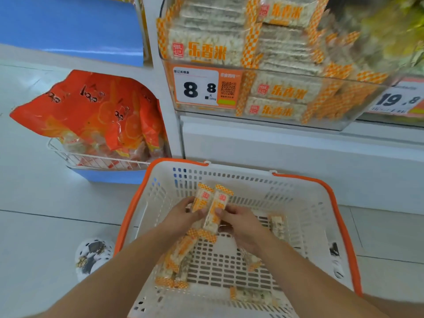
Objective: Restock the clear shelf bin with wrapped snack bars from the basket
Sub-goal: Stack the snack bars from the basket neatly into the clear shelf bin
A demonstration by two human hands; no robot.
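Head view: left hand (183, 218) and right hand (244, 223) both gripping orange-checked wrapped snack bars (212, 208) over white slotted orange-rimmed plastic basket (305, 203).

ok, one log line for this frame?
phase: pickup | left hand + right hand: gripping snack bars over basket | shelf bin: nearly full

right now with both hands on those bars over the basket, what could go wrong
1. Both hands, left and right, pinch the two held bars only by their slick wrappers; one could slip back into the basket.
2. The clear shelf bin already looks heaped above its front wall, so added bars may slide out.
3. Loose bars left in the basket could be missed.
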